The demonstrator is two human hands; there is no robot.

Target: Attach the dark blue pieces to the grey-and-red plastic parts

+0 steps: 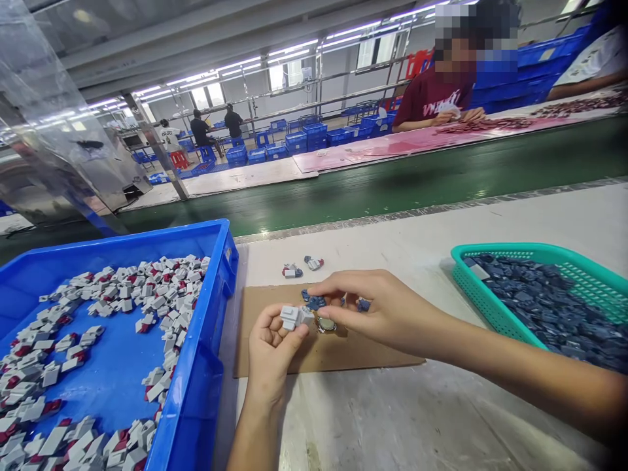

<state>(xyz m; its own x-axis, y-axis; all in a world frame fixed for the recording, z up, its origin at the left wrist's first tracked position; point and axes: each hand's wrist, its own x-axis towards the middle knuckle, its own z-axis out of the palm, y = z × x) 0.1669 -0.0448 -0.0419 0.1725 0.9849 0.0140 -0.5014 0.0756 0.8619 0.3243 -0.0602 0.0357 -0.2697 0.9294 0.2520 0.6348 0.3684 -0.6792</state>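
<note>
My left hand (272, 347) pinches a light grey block-shaped plastic part (290, 316) between thumb and fingers. Right beside it, my right hand (375, 304) has its thumb and forefinger closed on a small dark blue plastic part (314, 302). Below the right fingertips a small round metal-rimmed dish (326, 324) rests on a brown cardboard sheet (363, 353). More dark blue pieces (364, 305) lie on the cardboard, partly hidden behind my right hand. Two grey parts with dark blue and red bits, one of them a small assembly (314, 263), lie beyond the cardboard.
At left stands a blue crate (196, 392) with many grey-and-red parts. A green basket (471, 288) of dark blue parts stands at right. Beyond the table runs a green conveyor belt (343, 199); across it a person (436, 104) handles small dark red pieces.
</note>
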